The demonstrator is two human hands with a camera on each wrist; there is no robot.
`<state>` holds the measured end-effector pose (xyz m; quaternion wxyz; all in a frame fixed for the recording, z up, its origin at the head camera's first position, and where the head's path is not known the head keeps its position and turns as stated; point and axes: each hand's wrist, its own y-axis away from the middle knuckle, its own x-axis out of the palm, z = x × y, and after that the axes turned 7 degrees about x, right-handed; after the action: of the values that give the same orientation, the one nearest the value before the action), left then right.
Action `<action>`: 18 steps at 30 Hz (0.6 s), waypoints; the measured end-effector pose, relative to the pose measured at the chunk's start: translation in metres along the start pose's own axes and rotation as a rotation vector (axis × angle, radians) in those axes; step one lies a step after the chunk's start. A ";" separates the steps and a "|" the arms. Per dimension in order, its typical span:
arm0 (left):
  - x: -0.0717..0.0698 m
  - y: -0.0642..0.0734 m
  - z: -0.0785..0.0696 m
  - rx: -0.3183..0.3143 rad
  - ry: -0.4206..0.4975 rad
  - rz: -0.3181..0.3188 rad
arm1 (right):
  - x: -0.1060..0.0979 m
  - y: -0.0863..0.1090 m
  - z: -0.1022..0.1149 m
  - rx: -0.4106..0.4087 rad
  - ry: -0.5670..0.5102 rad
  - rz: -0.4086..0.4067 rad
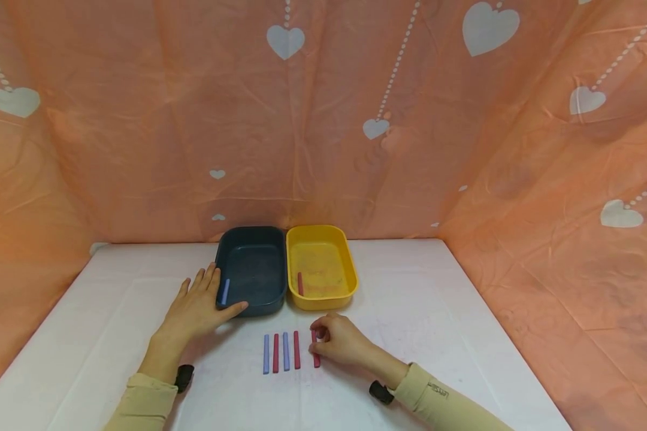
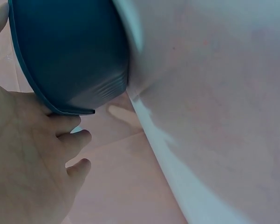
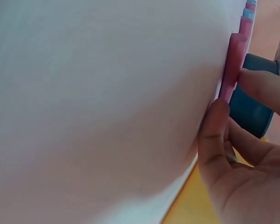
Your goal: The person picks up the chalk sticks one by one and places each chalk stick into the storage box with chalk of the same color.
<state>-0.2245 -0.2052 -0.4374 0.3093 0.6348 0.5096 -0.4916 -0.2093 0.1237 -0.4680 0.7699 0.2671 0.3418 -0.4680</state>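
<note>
My right hand (image 1: 342, 340) pinches a red chalk-like stick (image 1: 316, 361) between thumb and fingers, at the right end of a row of sticks. In the right wrist view this red stick (image 3: 234, 60) lies along the white surface with the fingertips at its sides. Left of it lie a red stick (image 1: 296, 350), a blue stick (image 1: 286, 352), another red stick (image 1: 275, 353) and another blue stick (image 1: 266, 354). My left hand (image 1: 196, 308), fingers straight and spread, rests against the left rim of the dark blue tray (image 1: 256, 309), its thumb across the near corner.
A yellow tray (image 1: 323, 304) stands directly right of the blue one, with a red stick (image 1: 301, 284) inside. One blue stick (image 1: 225, 292) leans in the blue tray. The white-covered table (image 1: 410, 299) meets an orange curtain (image 1: 323, 149) with hearts at the back and sides.
</note>
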 end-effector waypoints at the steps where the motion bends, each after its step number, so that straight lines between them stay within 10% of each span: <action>1: 0.000 0.000 0.000 0.001 -0.001 -0.001 | 0.000 0.000 0.000 -0.003 0.008 -0.002; 18: 0.002 0.001 0.003 0.022 0.015 -0.015 | 0.001 0.002 0.002 0.021 -0.146 -0.007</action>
<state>-0.2250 -0.2075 -0.4402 0.2947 0.6381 0.5112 -0.4947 -0.2065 0.1221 -0.4675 0.7883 0.2394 0.2808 -0.4924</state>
